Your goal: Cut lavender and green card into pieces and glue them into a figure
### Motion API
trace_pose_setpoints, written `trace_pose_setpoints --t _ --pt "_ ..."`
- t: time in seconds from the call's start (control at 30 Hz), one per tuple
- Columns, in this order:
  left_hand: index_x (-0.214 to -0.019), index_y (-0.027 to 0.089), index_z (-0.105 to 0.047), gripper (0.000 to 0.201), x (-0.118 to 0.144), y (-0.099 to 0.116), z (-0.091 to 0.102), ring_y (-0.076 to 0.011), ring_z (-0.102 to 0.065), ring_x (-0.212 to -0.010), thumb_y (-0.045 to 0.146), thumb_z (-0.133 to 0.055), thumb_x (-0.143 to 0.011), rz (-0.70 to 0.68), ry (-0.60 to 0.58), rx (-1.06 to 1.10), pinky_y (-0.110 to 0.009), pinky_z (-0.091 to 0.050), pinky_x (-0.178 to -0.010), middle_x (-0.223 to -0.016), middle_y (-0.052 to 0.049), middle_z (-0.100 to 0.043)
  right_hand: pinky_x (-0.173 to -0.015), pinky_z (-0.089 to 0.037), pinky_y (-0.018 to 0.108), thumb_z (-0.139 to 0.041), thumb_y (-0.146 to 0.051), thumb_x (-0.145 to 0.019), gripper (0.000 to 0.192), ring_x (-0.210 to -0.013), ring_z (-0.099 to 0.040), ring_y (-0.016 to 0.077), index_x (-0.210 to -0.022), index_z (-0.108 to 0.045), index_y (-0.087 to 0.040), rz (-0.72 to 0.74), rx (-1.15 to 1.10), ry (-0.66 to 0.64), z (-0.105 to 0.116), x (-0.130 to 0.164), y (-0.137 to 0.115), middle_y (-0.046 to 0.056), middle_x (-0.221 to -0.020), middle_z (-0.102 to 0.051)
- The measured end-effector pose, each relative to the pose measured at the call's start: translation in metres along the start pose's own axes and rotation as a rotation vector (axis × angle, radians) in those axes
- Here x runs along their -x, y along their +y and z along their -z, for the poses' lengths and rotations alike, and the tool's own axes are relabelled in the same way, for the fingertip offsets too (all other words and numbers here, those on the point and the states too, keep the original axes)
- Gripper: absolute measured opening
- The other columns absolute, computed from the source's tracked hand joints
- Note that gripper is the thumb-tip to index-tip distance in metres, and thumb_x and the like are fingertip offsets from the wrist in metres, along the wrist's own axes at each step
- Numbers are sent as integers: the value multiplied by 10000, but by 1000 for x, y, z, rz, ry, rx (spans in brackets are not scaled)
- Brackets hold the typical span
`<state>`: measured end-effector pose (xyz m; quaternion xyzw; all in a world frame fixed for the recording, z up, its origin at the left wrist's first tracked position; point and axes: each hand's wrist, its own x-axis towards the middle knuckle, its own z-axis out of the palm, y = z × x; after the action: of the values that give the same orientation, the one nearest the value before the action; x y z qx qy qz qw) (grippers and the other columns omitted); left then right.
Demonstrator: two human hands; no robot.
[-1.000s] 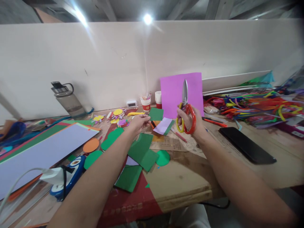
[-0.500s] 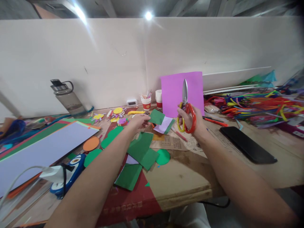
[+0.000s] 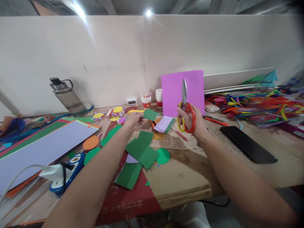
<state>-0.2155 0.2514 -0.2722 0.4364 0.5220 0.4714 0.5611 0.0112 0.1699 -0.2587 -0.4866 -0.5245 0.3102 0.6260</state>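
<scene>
Pinching a small green paper piece (image 3: 150, 114) between thumb and fingertips, the left hand (image 3: 133, 120) is holding it just above the table (image 3: 190, 177), far of the loose pile of green offcuts (image 3: 141, 148). The piece is sticking out to the right of the fingers, tilted a little, with its free edge pointing toward the other hand. The right hand (image 3: 190, 119) is gripping a pair of scissors (image 3: 185, 107) by its red and yellow handles, fingers through the loops and closed around them; the blades are standing upright, together, in front of a pink sheet (image 3: 175, 95) that is leaning on the wall. The green piece and the scissors are apart, with a lilac-and-green scrap (image 3: 165, 124) lying on the table between and a little nearer than them.

Compared with half a second before, the left hand is sitting slightly farther left and the green piece has come with it, now clear of the lilac scrap it was overlapping in view. The right hand and scissors are staying in almost the same spot, blades still upright and together.

Left on the table, a large lilac sheet (image 3: 45, 148) is lying over coloured boards, a water bottle (image 3: 67, 98) is standing by the wall, and a black phone (image 3: 248, 148) is lying to the right, near a heap of pipe cleaners (image 3: 256, 104).
</scene>
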Motion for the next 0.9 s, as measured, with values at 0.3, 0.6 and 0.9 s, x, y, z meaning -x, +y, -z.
trace_pose_setpoints --t 0.3,0.6,0.9 --pt "-716 114 -561 150 9 -8 -18 -109 -616 -496 60 -667 -809 58 -245 -51 -199 -492 -529 -576 -62 -644 -331 -392 217 -692 -413 -739 299 -356 -488 91 -894 -572 -187 -13 0 -6 -1 1 -1 -54 -546 -533" --pt "-733 135 -636 89 11 -7 -16 -128 -610 -491 165 -694 -792 -2 -271 -352 -217 -477 -491 -606 -63 -673 -343 -384 209 -672 -389 -756 262 -366 -491 87 -881 -571 -182 -22 15 -22 -2 3 -3 -48 -559 -539" --pt "-604 180 -691 112 14 10 17 -99 -543 -487 132 -792 -610 -135 -397 -791 -174 -361 -450 -589 -13 -658 -351 -411 223 -701 -396 -740 295 -379 -502 99 -919 -571 -200 -42 4 -32 -2 3 5 -48 -572 -540"
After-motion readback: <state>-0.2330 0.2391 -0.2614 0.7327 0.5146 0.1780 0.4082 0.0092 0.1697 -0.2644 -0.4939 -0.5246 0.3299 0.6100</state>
